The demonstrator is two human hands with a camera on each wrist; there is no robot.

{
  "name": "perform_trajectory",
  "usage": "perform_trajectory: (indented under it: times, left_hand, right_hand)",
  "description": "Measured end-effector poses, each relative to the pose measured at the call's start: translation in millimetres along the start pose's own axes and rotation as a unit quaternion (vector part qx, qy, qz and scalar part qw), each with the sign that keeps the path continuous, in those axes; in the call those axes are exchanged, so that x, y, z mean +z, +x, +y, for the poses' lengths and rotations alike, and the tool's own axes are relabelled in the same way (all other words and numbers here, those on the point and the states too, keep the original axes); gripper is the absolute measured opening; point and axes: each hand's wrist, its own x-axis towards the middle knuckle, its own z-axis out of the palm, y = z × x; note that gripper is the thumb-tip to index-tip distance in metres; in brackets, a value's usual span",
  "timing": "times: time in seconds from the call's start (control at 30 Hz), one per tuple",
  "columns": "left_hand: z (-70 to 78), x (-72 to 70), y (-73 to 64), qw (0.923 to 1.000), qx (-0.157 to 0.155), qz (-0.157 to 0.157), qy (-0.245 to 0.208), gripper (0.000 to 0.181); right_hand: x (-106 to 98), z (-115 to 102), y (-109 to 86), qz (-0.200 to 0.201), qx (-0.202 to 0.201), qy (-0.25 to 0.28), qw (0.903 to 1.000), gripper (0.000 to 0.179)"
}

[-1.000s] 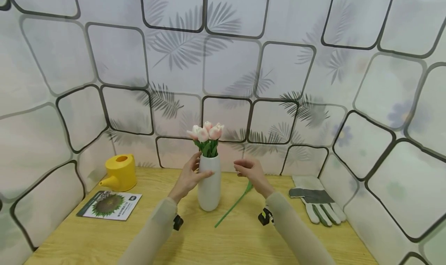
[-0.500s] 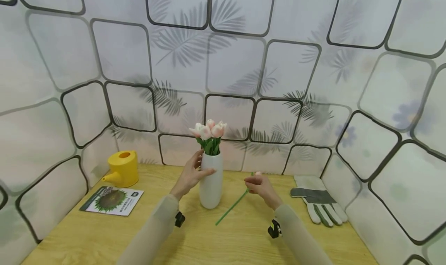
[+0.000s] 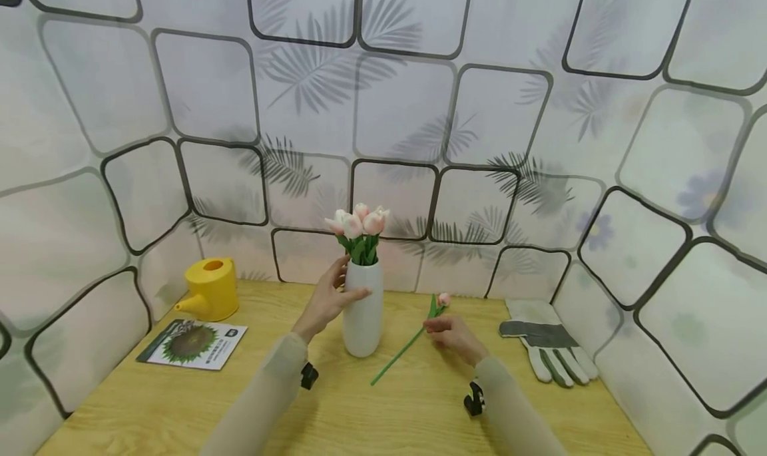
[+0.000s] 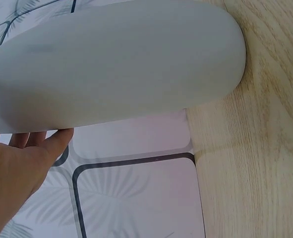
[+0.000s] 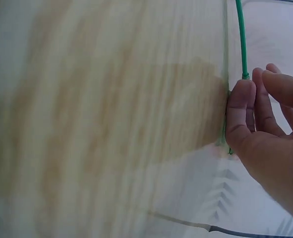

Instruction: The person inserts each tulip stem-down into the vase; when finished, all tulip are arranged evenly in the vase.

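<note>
A tall white vase (image 3: 363,316) stands upright on the table, holding several pale pink tulips (image 3: 357,223) with green leaves. My left hand (image 3: 329,299) grips the vase's upper part, thumb across its front and fingers behind. The vase's smooth side (image 4: 121,69) fills much of the left wrist view, the left hand (image 4: 22,168) at its lower edge. A single tulip (image 3: 398,355) lies slantwise on the table to the right, bloom pointing away. At its stem, below the leaves, is my right hand (image 3: 453,336); in the right wrist view the stem (image 5: 243,44) meets its pinching fingertips.
At the left a yellow watering can (image 3: 211,293) stands behind a seed packet (image 3: 192,345) with a sunflower picture. Grey-white gardening gloves (image 3: 548,343) lie at the right. Patterned walls (image 3: 395,130) enclose the wooden table (image 3: 335,416) at the back and sides.
My right hand has come down and a little to the right onto the single tulip's stem, uncovering its bloom. The left hand stays on the vase.
</note>
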Motion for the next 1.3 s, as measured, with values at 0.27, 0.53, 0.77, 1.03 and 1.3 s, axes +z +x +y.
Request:
perform_trajectory:
  times: [0.27, 0.53, 0.77, 1.03, 1.3]
  left_hand:
    - [-8.7, -1.6, 2.7, 0.9999, 0.014, 0.004, -0.001, 0.085]
    - [-9.3, -0.2, 0.1, 1.0, 0.006, 0.004, -0.006, 0.085]
    - [18.8, -0.4, -13.9, 0.9999, 0.009, -0.01, -0.002, 0.082]
    - [25.9, 0.8, -17.7, 0.9998, 0.01, -0.014, -0.006, 0.084]
    - [25.1, -1.2, -16.7, 0.9999, 0.007, -0.013, -0.006, 0.083]
  right_hand:
    - [2.2, -3.7, 2.4, -0.011, 0.009, -0.043, 0.999, 0.048]
    - [6.5, -2.9, 6.9, -0.005, -0.007, -0.103, 0.9947, 0.061]
    - [8.6, -3.0, 14.8, 0.011, 0.016, -0.143, 0.9895, 0.068]
    - [7.1, -3.6, 16.0, 0.007, 0.024, -0.156, 0.9875, 0.067]
    - [1.3, 0.5, 8.2, 0.002, -0.001, -0.044, 0.999, 0.038]
